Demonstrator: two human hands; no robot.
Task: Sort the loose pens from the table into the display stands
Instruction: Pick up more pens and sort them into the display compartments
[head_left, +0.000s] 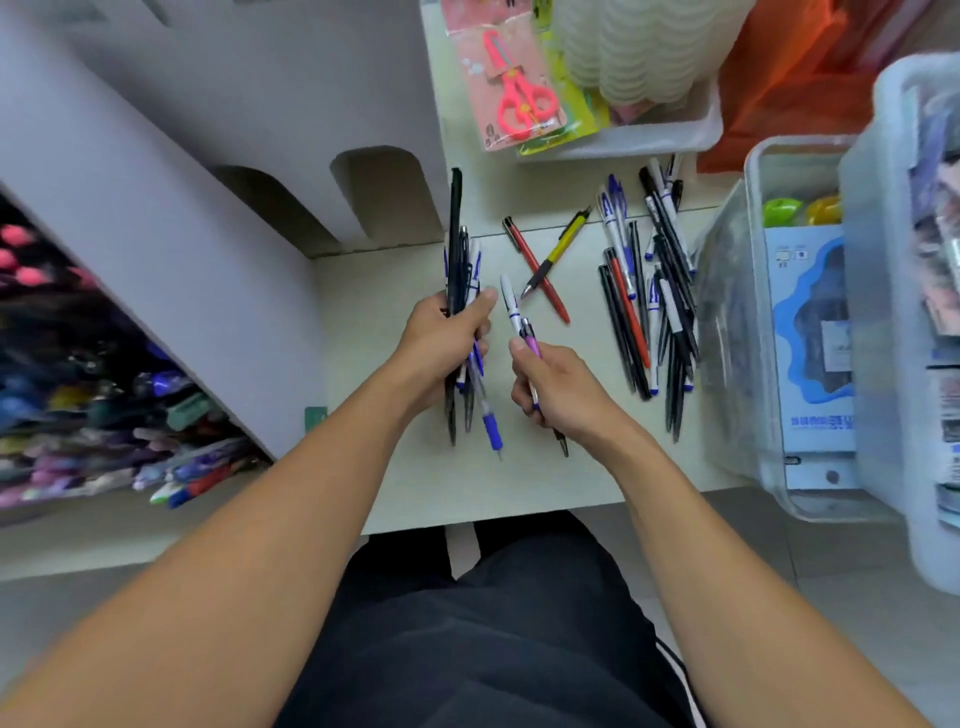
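My left hand (441, 345) grips a bundle of several pens (462, 260), black and blue-and-white, held upright over the white table (395, 483). Just to its right, my right hand (556, 387) holds two pens (517, 317), one white with blue bands and one purple. A red pen (543, 283) and a yellow-and-black pen (558, 252) lie crossed on the table beyond my hands. A pile of loose pens (649, 296) lies further right. A display stand with many coloured pens (104, 415) sits at the left.
A white cardboard stand (234, 171) with arched cut-outs rises at the back left. Packaged pink scissors (511, 83) lean in a white tray (675, 130) at the back. Clear plastic bins (810, 322) of goods stand at the right. My dark-trousered legs are below the table edge.
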